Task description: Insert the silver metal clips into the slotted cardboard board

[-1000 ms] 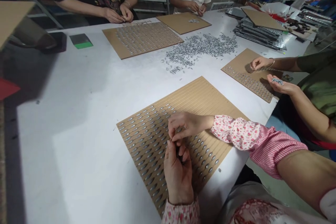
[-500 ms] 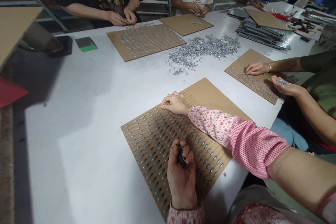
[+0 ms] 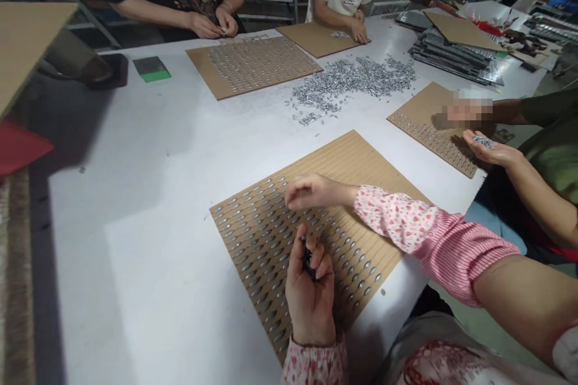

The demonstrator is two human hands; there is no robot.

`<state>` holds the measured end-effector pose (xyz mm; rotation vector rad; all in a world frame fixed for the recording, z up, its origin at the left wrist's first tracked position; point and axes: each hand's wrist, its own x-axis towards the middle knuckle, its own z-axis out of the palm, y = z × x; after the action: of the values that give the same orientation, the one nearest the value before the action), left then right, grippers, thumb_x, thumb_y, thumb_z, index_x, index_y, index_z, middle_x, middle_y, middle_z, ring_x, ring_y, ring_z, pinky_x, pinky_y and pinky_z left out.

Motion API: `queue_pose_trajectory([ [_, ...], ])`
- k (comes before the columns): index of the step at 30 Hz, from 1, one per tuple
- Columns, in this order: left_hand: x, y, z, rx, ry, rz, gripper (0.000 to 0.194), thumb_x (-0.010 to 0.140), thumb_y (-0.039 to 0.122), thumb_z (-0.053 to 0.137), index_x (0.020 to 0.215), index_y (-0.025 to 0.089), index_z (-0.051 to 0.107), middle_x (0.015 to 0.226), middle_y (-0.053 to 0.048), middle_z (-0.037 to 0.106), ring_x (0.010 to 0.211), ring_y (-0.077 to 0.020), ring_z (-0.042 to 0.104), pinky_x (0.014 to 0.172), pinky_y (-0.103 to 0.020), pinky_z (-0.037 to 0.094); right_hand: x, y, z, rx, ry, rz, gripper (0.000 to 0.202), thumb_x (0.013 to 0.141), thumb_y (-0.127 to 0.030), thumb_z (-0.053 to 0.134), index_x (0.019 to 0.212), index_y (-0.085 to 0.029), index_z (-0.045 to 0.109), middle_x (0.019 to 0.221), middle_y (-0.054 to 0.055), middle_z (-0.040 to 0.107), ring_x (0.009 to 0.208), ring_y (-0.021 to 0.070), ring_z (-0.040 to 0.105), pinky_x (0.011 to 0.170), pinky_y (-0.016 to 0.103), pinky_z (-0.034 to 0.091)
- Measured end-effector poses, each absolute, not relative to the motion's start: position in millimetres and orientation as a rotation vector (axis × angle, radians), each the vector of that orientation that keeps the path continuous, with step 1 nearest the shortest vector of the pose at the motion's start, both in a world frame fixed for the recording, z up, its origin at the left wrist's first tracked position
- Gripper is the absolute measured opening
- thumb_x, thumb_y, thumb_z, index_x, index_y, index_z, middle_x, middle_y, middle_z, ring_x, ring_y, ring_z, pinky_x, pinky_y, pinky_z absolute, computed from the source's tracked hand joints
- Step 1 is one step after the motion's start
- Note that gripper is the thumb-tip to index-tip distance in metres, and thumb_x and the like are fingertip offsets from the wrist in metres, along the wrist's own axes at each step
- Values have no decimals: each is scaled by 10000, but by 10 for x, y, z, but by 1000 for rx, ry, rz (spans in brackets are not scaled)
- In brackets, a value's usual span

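My left hand (image 3: 310,298) is palm up over the near part of a ribbed brown board (image 3: 356,159). Its fingers curl around a clump of small dark-grey metal pieces (image 3: 309,261). Above the board's middle, my right hand (image 3: 311,191) is slightly blurred, its fingers loosely bent with a gap inside the curl; I see no piece in it. Rows of spindle-shaped grey metal pieces (image 3: 253,237) lie in the board's grooves over its left and near part. Bare grooves show on the far right part. Both my sleeves are pink-patterned.
A heap of loose metal pieces (image 3: 356,78) lies mid-table. Across the table, two people work at boards (image 3: 203,72). A co-worker at right holds pieces in one palm (image 3: 497,150) above another board (image 3: 418,102). Stacked dark sheets (image 3: 451,57) and a green-edged block (image 3: 152,69) stand on the white table.
My right hand has lifted from the board's far edge and moved right and nearer; a piece shows where its fingers were. My left hand has barely moved. The right co-worker's hand rose off their board.
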<state>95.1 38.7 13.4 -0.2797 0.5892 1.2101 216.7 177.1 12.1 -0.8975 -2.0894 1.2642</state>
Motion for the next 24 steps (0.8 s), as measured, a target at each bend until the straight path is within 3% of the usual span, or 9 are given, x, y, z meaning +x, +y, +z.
queue_pose_trajectory([
  [4,953,396,152,-307,535,1157,234,965,132,336,839,142,533,622,49,390,416,-25,337,329,-113,276,2347,1521,350,-600,-2405,1161,129,803,-281,664,871,-173,681,956,42,613,961,136,542,963,297,377],
  [12,990,370,125,-258,539,1119,225,963,165,361,799,152,516,598,56,361,396,-34,323,317,-131,255,2369,1431,257,-474,-2502,1006,179,895,-315,551,892,-181,669,995,66,615,1012,142,527,1000,306,355],
  [16,990,372,116,-212,540,1157,238,957,159,370,797,140,545,608,46,384,421,-36,338,336,-127,288,2307,1388,172,-462,-2350,1195,195,914,-318,512,873,-147,598,951,84,631,944,139,557,922,308,412],
  [20,977,381,151,-172,672,1240,253,948,171,364,1004,102,601,717,-6,495,475,-45,392,357,-133,342,2294,1572,84,-724,-1902,1548,172,946,-308,416,916,-153,487,838,43,632,760,107,592,727,254,467],
  [24,966,383,161,-232,730,1220,256,934,113,380,1080,85,589,751,-5,497,473,-24,375,361,-109,339,2334,2023,-30,-1166,-1721,1290,119,900,-244,471,850,-143,513,724,-13,586,672,79,547,684,214,419],
])
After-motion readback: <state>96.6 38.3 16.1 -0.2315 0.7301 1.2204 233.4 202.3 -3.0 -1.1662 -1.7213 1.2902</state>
